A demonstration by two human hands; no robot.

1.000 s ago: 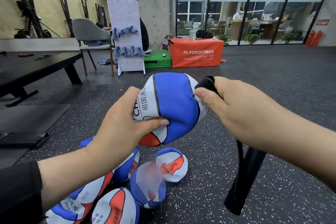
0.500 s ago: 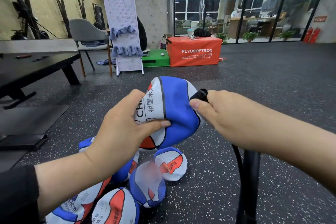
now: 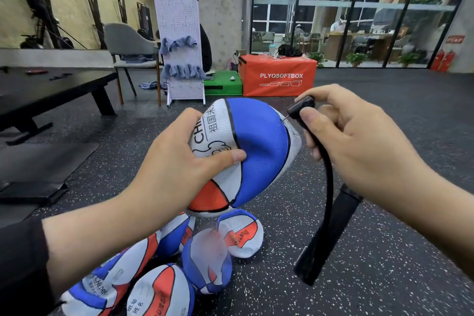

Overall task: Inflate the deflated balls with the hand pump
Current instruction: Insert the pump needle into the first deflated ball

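Left hand (image 3: 179, 174) grips the limp ball (image 3: 246, 151) mid-air in front of the body, thumb pressed into the white/blue panel seam, fingers wrapped round the back. Right hand (image 3: 359, 141) pinches the black nozzle head (image 3: 301, 108) between thumb and forefinger; the thin needle (image 3: 285, 118) sits right at the ball's upper right side, tip at or just in the surface, can't tell if it's seated in the valve. Hose (image 3: 328, 174) loops down from the nozzle to the pump body (image 3: 325, 236), which hangs under the right wrist, not visibly held by either hand

Handling, my read: ball is light and floppy, skin caves under the thumb, pebbled rubber so decent grip. It won't resist the needle by itself, so back it up with the fingers directly behind the valve, or the skin just dents away. Needle looks thin, probably bends if pushed off-axis; hold the nozzle head close to the needle, push straight in

Pump dangling on the hose loads the nozzle sideways, worth supporting before stroking

Five more flat balls (image 3: 179, 264) piled on the speckled rubber floor (image 3: 384, 277) below the left forearm, touching each other. None looks inflated, so task looks early
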